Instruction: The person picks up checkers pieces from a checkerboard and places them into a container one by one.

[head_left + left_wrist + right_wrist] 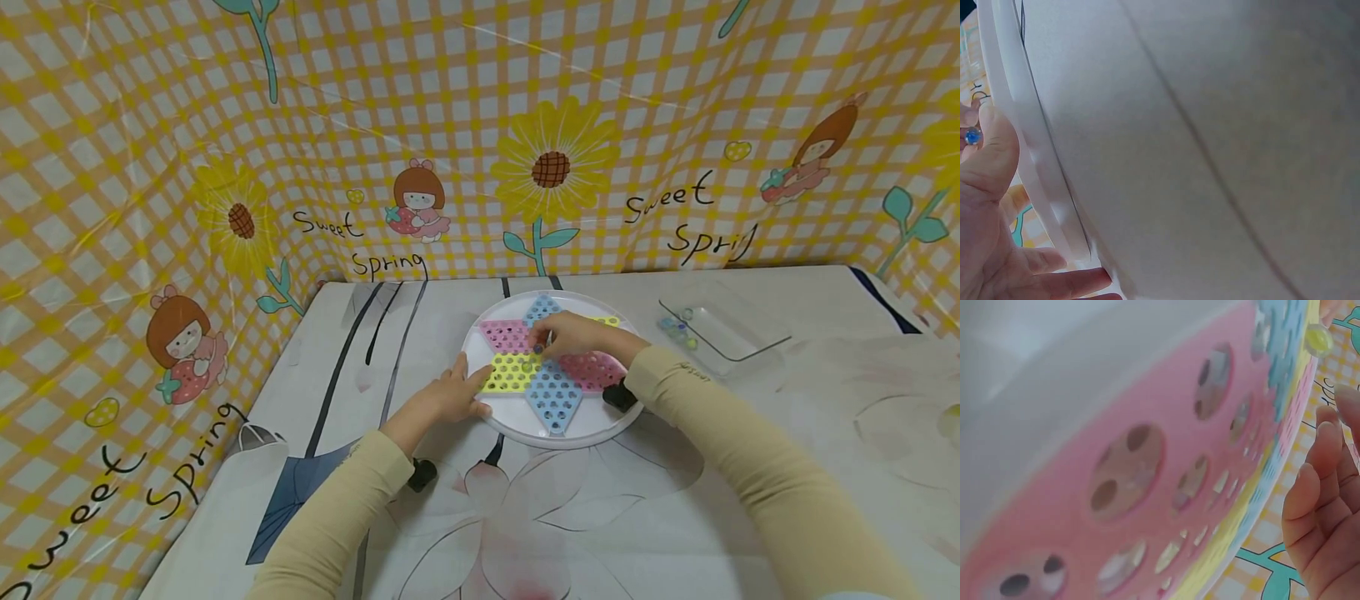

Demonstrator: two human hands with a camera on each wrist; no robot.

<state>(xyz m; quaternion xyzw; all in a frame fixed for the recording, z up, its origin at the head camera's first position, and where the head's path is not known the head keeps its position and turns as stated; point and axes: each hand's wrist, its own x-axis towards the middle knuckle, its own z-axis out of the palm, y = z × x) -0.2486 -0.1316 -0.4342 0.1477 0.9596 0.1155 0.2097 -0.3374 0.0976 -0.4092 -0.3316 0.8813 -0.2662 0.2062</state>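
Note:
A round white Chinese checkers board (498, 423) with a pink, yellow and blue star of holes lies on the table. Over its middle, my right hand (573, 333) pinches a blue glass marble (972, 135) between thumb and fingertips. In the right wrist view the curled fingers (1313, 487) hide most of that marble. A yellow marble (1319, 340) sits on the board near the centre. My left hand (450, 396) rests at the board's left rim with its fingers spread, the thumb near the front edge; it holds nothing.
Right of the board stands a clear plastic tray (757, 343), with several blue and yellow marbles (678, 332) at its left end. The table has a pale flower-print cover (592, 517). Behind and at the left hangs a yellow checked cloth (465, 100).

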